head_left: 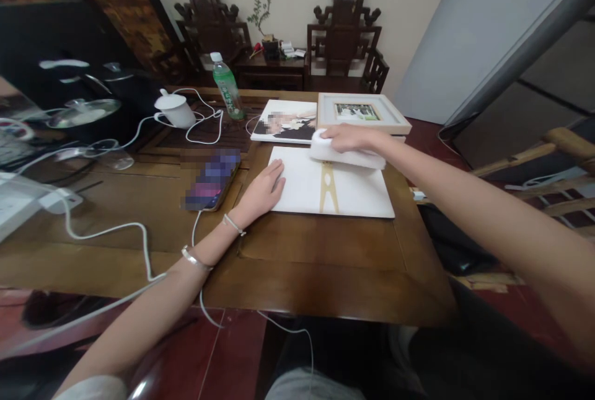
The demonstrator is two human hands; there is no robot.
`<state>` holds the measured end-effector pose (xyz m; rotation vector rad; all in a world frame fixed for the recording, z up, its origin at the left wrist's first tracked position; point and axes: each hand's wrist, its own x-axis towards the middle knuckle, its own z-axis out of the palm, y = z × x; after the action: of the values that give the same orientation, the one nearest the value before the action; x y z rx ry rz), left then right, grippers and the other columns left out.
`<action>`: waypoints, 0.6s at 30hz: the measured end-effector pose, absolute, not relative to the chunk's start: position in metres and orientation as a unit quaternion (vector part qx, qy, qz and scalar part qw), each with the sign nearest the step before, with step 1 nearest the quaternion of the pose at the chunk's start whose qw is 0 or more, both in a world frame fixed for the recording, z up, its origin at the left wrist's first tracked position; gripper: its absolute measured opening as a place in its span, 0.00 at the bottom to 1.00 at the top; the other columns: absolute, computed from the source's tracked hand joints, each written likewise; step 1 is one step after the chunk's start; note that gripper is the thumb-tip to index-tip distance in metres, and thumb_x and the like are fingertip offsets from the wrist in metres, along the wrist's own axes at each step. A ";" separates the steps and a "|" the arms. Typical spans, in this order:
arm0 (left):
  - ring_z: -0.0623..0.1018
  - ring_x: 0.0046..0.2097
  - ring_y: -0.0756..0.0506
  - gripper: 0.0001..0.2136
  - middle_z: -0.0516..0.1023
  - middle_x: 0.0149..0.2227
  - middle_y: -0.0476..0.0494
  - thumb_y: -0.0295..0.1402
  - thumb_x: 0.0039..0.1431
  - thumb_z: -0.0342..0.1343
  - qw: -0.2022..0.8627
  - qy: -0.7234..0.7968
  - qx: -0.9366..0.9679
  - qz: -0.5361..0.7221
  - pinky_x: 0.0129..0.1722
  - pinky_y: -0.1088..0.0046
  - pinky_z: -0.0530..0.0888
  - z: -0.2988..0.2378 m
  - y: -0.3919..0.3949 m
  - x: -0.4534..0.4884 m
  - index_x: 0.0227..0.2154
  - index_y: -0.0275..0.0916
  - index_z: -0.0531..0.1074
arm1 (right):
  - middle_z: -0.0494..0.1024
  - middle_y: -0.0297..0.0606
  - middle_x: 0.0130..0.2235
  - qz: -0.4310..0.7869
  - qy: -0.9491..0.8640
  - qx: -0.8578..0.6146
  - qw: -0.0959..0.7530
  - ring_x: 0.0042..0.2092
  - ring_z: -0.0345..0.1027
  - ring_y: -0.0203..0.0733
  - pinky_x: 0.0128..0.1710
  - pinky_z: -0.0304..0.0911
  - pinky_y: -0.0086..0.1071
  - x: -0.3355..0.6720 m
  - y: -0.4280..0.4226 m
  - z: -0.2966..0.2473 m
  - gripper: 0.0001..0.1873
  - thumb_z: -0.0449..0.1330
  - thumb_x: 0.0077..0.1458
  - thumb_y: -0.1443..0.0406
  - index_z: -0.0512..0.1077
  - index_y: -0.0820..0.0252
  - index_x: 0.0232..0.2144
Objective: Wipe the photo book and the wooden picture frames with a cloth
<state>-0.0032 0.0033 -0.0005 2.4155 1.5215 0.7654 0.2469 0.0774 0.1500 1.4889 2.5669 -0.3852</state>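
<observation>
Left arm bare, reaching forward from lower left. Left hand (263, 192) flat, palm down, fingers straight and together. Right arm bare, stretched in from the right, reaching farther out. Right hand (351, 137) palm down, fingers curled in a grasp.

Your phone (211, 180) screen is pixelated, as are faces on the photo print (284, 122). Your right hand (346, 137) and its white cloth (348, 157) cover the far edge of the white board (353, 192). The framed picture (357, 111) is too small to read.
</observation>
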 end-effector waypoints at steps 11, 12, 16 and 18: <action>0.67 0.72 0.34 0.24 0.68 0.69 0.25 0.35 0.72 0.43 0.083 0.513 0.817 0.251 0.73 0.51 0.62 0.002 0.001 -0.003 0.63 0.26 0.69 | 0.77 0.41 0.34 -0.148 0.883 0.444 0.032 0.39 0.71 0.50 0.41 0.60 0.38 0.341 0.023 0.125 0.11 0.54 0.46 0.71 0.71 0.56 0.33; 0.67 0.72 0.34 0.24 0.68 0.69 0.25 0.35 0.72 0.43 0.083 0.513 0.817 0.250 0.73 0.50 0.63 0.002 0.001 -0.003 0.63 0.27 0.69 | 0.73 0.37 0.30 -0.161 0.890 0.426 0.030 0.36 0.69 0.47 0.39 0.58 0.37 0.342 0.007 0.123 0.08 0.53 0.45 0.72 0.67 0.55 0.29; 0.66 0.72 0.34 0.25 0.67 0.70 0.25 0.35 0.72 0.42 0.079 0.514 0.818 0.245 0.74 0.51 0.62 0.003 0.001 -0.003 0.63 0.25 0.68 | 0.67 0.33 0.26 -0.209 0.896 0.392 0.013 0.32 0.65 0.43 0.36 0.53 0.35 0.342 -0.061 0.120 0.10 0.50 0.43 0.75 0.60 0.55 0.26; 0.66 0.72 0.34 0.25 0.67 0.70 0.24 0.35 0.72 0.43 0.080 0.516 0.818 0.241 0.74 0.51 0.62 0.003 0.001 -0.003 0.64 0.25 0.68 | 0.68 0.34 0.28 -0.220 0.895 0.387 0.024 0.34 0.65 0.43 0.37 0.53 0.34 0.342 -0.081 0.121 0.11 0.49 0.44 0.76 0.61 0.55 0.27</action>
<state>-0.0034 0.0005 0.0034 2.4467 1.5426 0.7203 0.3415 -0.0813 0.1212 1.1987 2.7700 -0.6798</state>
